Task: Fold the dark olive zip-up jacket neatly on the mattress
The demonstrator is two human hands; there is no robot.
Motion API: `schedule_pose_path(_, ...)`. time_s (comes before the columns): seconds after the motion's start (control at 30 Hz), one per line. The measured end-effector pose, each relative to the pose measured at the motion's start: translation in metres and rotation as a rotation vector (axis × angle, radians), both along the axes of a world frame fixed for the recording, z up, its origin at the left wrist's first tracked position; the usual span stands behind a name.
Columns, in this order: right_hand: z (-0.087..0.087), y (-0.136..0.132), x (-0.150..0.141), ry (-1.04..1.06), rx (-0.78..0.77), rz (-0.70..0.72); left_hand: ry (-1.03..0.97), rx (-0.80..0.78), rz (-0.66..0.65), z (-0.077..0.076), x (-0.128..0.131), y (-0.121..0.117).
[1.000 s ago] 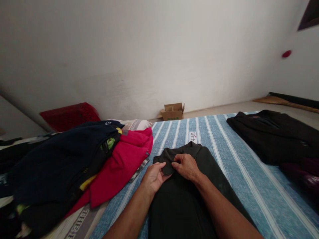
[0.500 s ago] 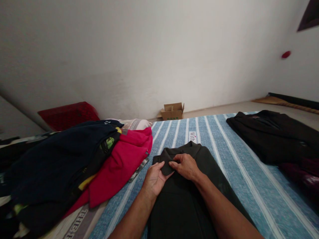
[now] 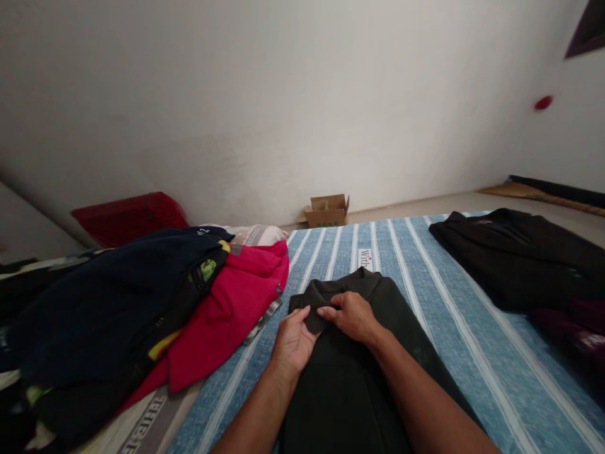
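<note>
A dark green collared shirt (image 3: 340, 384) lies folded lengthwise on the blue-and-white striped bedsheet (image 3: 454, 284), its collar (image 3: 316, 320) pointing away from me. At the collar's left tip is my left hand (image 3: 295, 337), thumb on top and fingers curled beneath the fabric. My right hand (image 3: 352, 318) pinches the same collar flap from the other side, close to the neck opening. Both forearms rest over or just above the shirt's body. The fingertips under the collar are hidden.
To the left is a heap of clothes: a navy garment (image 3: 104, 309) over a bright pink one (image 3: 236, 296). A folded black garment (image 3: 515, 258) and a maroon one (image 3: 576, 334) lie at right. Beyond the bed stand a cardboard box (image 3: 328, 213) and a red object (image 3: 132, 217) by the wall.
Very little differs. My right thumb has shifted slightly left along the collar flap, and fewer of my left fingertips show beneath it. The shirt stays in place.
</note>
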State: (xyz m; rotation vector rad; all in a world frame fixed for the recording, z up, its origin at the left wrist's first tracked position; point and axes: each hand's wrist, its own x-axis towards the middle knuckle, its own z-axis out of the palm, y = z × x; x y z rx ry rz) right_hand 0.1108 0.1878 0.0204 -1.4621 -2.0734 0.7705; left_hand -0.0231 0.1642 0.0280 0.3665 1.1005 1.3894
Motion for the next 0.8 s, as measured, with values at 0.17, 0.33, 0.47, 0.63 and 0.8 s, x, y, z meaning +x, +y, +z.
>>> schedule_pose_path(0.17,0.001,0.0,0.0,-0.001,-0.013,-0.001,0.036,0.025,0.02,-0.001,0.002,-0.001)
schedule_pose_path(0.33,0.003,-0.001,-0.001,-0.014,-0.014,-0.02,0.133,0.099,-0.01,-0.005,-0.003,-0.002)
schedule_pose_path(0.47,0.003,-0.001,-0.001,-0.033,-0.004,-0.009,0.402,0.093,0.164,-0.003,-0.019,0.002)
schedule_pose_path(0.63,0.003,0.0,0.0,-0.034,-0.004,0.006,0.927,0.391,-0.039,0.016,-0.032,0.009)
schedule_pose_path(0.8,0.0,0.001,0.0,-0.01,0.007,0.036,1.21,0.549,-0.711,0.033,-0.026,0.02)
